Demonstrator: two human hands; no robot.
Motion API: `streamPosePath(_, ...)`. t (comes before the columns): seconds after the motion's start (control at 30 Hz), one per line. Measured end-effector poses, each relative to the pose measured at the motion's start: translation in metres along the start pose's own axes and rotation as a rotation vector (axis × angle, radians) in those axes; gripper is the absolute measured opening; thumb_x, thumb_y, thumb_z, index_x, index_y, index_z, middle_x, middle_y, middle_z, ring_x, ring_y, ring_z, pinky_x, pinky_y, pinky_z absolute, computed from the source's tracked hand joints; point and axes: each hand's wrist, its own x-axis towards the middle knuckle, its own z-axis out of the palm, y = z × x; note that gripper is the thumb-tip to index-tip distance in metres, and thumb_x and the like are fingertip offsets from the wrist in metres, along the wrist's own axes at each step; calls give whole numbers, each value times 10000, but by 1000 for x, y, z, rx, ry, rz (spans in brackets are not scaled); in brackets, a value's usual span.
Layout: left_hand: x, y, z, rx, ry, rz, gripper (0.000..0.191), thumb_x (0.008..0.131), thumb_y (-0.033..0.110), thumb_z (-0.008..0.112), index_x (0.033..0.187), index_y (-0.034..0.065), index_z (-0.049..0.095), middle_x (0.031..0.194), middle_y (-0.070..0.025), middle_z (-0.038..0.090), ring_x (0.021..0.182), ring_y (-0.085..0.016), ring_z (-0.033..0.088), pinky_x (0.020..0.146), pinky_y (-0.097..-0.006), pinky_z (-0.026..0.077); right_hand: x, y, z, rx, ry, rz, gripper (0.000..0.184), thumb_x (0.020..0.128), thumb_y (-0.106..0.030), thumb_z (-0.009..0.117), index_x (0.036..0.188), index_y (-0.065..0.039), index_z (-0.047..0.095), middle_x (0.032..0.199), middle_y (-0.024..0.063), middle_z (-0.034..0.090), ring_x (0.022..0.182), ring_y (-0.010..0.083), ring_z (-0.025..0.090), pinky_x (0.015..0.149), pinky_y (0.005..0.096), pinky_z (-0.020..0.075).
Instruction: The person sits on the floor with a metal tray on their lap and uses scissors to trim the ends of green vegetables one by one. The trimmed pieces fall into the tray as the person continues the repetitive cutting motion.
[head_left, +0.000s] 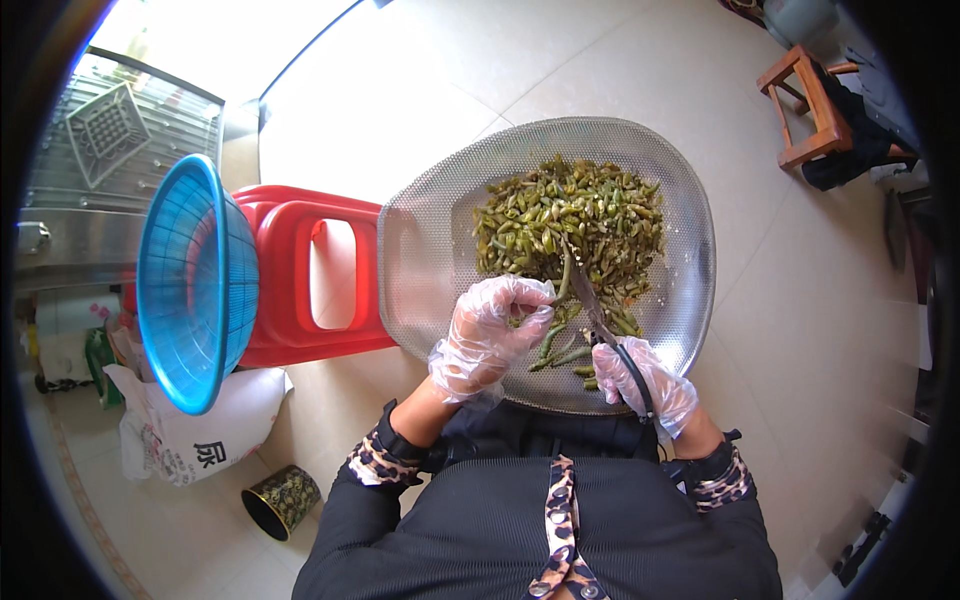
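Note:
My left hand (495, 330), in a clear plastic glove, pinches the lower end of a green chili pepper (564, 276). Gloved the same way, my right hand (646, 382) grips black-handled scissors (592, 304), whose blades point up beside the pepper. Both hands are over a large perforated metal basket (427, 225). A heap of cut green pepper pieces (577, 210) fills its middle, with pale seeds scattered around. Several longer whole peppers (559, 352) lie nearer to me, between my hands. My right palm hides part of the scissor handles.
Left of the basket stands a red plastic stool (277, 285), with a blue plastic colander (187, 285) tilted on its side against it. A white sack (225, 420) bearing writing and a patterned bin (283, 501) are on the tiled floor. A wooden stool (814, 112) stands far right.

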Motion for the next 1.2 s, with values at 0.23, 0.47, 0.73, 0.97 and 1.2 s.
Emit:
streamPosePath(0.23,-4,-8,5,-437,-35,-349,124,814,-25,649,930,4,618,925,-27,615,794,-74,561,686,-220,478,2,-3,2,108,30,-18,540,900,-504,511,600,-58,464,510,-2,434,452,96,463,444,241,398)
streamPosePath(0.47,-2,-8,10,-369,24,-306,148,807,-25,658,946,1,614,914,-30,616,781,-75,566,672,-214,480,4,2,7,-17,115,-11,450,934,-405,496,696,-26,537,525,71,479,448,209,479,452,327,382)
streamPosePath(0.73,5,-13,17,-333,140,-183,127,801,7,671,917,-2,619,824,-57,648,718,-90,607,649,-232,509,0,-20,4,-208,122,-104,445,928,-393,504,683,-24,544,553,105,504,519,259,515,513,368,393)
streamPosePath(0.97,5,-13,15,-308,131,-254,159,796,15,686,939,-5,621,837,-60,652,750,-88,611,679,-236,512,3,-14,10,-182,161,-33,386,924,-330,529,705,-16,577,583,158,529,556,348,523,547,430,394)
streamPosePath(1.2,7,-18,20,-402,289,-234,143,783,15,705,905,-12,635,886,-76,657,764,-110,621,696,-250,517,4,-10,8,-283,173,-169,431,923,-376,532,657,-39,512,497,29,450,429,155,477,431,310,378)
